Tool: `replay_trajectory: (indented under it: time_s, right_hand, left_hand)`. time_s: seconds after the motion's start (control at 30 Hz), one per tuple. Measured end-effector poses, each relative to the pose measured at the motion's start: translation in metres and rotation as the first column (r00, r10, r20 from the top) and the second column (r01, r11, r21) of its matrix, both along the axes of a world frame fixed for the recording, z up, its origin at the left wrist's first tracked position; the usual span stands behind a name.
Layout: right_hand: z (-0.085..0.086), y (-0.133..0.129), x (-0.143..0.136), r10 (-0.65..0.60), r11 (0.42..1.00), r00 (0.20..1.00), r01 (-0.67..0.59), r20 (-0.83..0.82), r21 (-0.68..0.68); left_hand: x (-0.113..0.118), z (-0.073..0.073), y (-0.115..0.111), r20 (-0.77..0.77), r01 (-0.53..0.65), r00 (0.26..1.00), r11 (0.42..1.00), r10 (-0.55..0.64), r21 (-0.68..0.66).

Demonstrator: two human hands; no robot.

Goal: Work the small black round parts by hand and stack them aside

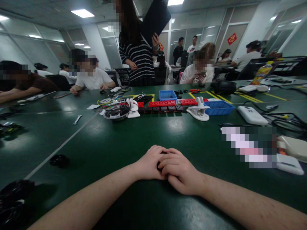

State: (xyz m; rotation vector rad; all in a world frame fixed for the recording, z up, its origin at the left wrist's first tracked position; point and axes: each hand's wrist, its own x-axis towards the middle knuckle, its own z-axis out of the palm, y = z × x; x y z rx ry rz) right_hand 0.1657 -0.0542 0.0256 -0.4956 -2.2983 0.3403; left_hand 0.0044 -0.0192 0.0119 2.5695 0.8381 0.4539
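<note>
My left hand (150,163) and my right hand (181,171) meet over the green table top, fingers curled together. Between them a small black object (159,164) shows only as a dark sliver; the fingers hide its shape, so I cannot tell its kind. Both hands are closed around it. To the left of my left forearm lies a glossy black coiled piece (59,160). More black coils (15,191) sit at the near left edge.
Across the table stand a metal bowl (115,114) with dark items, white clamp stands (199,111), red sockets (162,103) and blue bins (218,108). A wrench (77,119) lies left. White power banks (251,115) and cables are at right. Several people sit or stand beyond.
</note>
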Motion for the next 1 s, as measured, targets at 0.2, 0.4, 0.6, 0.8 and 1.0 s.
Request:
replay_trajectory:
  time_s: [0.2, 0.4, 0.6, 0.8, 1.0]
  right_hand:
    - [0.003, -0.002, 0.004, 0.003, 0.999, 1.000, -0.004, 0.018, 0.033]
    - [0.003, 0.005, 0.009, -0.279, 0.959, 0.959, 0.281, 0.048, -0.026]
    - [-0.003, 0.009, 0.007, -0.389, 0.909, 0.918, 0.396, 0.078, -0.127]
    - [0.000, 0.007, 0.005, -0.393, 0.908, 0.893, 0.415, 0.221, -0.063]
    - [0.004, 0.006, 0.002, -0.359, 0.916, 0.894, 0.393, 0.268, -0.085]
  left_hand:
    - [-0.001, -0.003, 0.000, 0.015, -0.006, 1.000, 1.000, 0.006, -0.007]
    - [-0.001, 0.003, -0.004, 0.056, -0.070, 0.996, 0.996, 0.073, -0.056]
    - [0.001, 0.005, -0.006, 0.022, -0.126, 0.992, 0.992, 0.126, 0.019]
    - [0.004, 0.004, -0.008, -0.036, -0.172, 0.984, 0.983, 0.175, 0.060]
    - [0.003, 0.003, -0.007, -0.016, -0.155, 0.988, 0.987, 0.156, 0.041]
